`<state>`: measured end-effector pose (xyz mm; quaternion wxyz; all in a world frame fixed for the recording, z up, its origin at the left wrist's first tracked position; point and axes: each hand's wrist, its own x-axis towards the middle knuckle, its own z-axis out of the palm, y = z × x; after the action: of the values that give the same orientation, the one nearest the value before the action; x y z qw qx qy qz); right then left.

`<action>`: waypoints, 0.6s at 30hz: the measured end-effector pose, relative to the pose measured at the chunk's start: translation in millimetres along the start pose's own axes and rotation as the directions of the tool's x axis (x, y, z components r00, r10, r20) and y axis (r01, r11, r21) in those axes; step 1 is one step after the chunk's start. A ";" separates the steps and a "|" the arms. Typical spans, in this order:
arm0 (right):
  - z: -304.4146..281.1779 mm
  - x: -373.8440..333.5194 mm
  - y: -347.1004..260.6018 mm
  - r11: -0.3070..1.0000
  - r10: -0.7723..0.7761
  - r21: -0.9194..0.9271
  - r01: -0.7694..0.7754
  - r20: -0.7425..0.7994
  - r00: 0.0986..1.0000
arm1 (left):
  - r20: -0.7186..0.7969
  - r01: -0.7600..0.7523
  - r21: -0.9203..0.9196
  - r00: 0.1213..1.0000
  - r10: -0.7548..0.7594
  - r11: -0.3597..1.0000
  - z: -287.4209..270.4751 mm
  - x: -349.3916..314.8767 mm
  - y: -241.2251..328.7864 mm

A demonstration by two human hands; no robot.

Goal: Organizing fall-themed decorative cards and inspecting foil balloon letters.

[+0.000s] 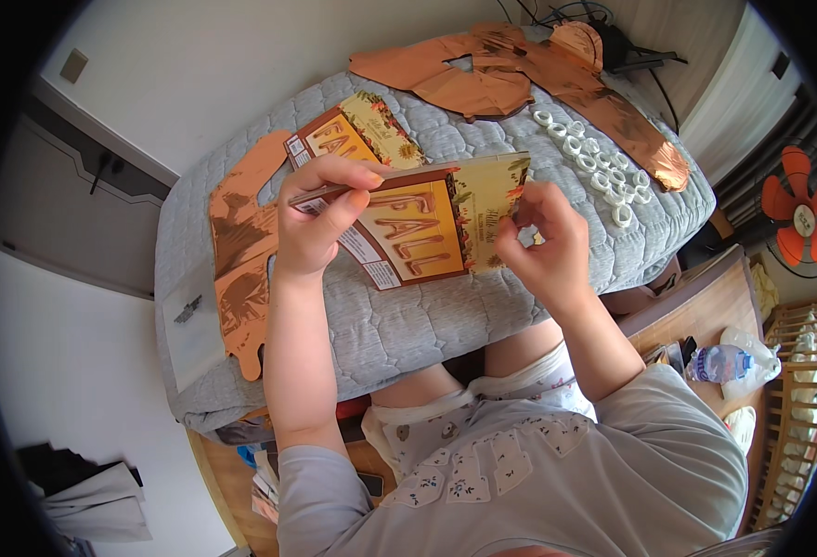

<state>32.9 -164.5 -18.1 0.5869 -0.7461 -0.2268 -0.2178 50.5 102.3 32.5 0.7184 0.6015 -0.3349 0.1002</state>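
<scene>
My left hand (314,223) grips a printed card (418,232) by its top left edge, thumb in front. The card is stiff and flat, in brown, yellow and cream with autumn leaves, and is held tilted above the bed. At its right edge my right hand (557,246) is curled, with thumb and forefinger pinched against the card. A similar printed card (381,130) lies on the mattress behind, partly hidden by the held one. To the left lies a flat copper-coloured foil balloon (241,241), uninflated and creased.
Larger flat copper foil balloons (446,74) stretch over the far side of the grey quilted mattress (371,343). Several white rings, like small tape rolls (603,172), are clustered at the right. An orange-bladed fan (803,209) and a plastic bottle (719,364) stand beyond the bed's right side.
</scene>
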 end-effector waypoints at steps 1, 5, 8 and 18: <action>-2.7 2.0 -1.8 0.999 -0.022 -0.034 0.023 0.031 0.999 | -0.002 -0.002 -0.008 1.000 0.002 1.000 1.1 0.2 0.3; -2.4 4.6 -1.5 0.999 -0.005 0.051 0.001 0.088 0.996 | 0.016 0.012 -0.010 1.000 -0.012 1.000 1.4 0.2 0.7; -2.2 5.9 -3.6 1.000 0.019 0.015 -0.020 0.090 0.996 | 0.008 -0.012 0.027 1.000 0.012 1.000 3.4 0.7 1.3; -7.5 7.4 -6.8 0.996 0.044 0.067 -0.054 0.142 0.989 | -0.065 0.016 0.048 0.998 -0.013 0.999 4.0 3.2 -0.2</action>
<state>34.4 -169.8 -6.8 0.6005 -0.7438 -0.2568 -0.1422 51.6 97.7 34.5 0.7148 0.6174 -0.3047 0.1225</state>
